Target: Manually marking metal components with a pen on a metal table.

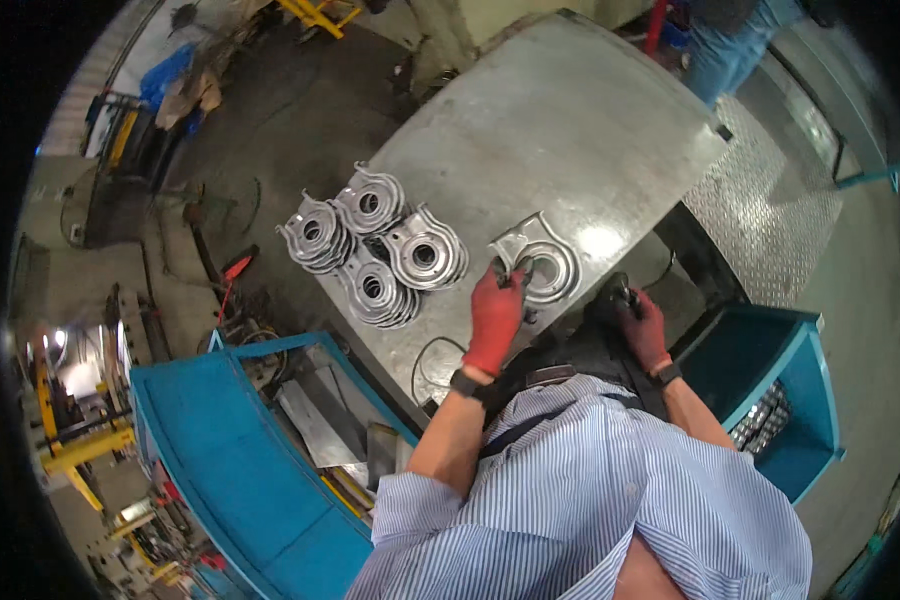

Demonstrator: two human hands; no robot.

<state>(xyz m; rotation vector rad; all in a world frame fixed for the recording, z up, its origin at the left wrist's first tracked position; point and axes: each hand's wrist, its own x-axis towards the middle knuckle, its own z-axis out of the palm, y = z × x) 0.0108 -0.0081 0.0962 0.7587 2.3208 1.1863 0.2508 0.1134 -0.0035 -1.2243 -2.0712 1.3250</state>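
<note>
A single stamped metal bracket, with a round ringed opening and a flared end, lies on the metal table near its front edge. My left hand, in a red glove with dark fingertips, pinches the bracket's near left side. Off the table edge, by my lap, is my right hand in a similar glove. Its fingers are curled together, and whatever they hold is too small and dark to make out. To the left, several stacks of like brackets stand close together on the table.
A blue bin with sheet metal pieces stands at the left. Another blue bin, at the right, holds shiny metal parts. Beyond the table's right side is a diamond-plate floor panel. A person's legs in jeans show at the far right.
</note>
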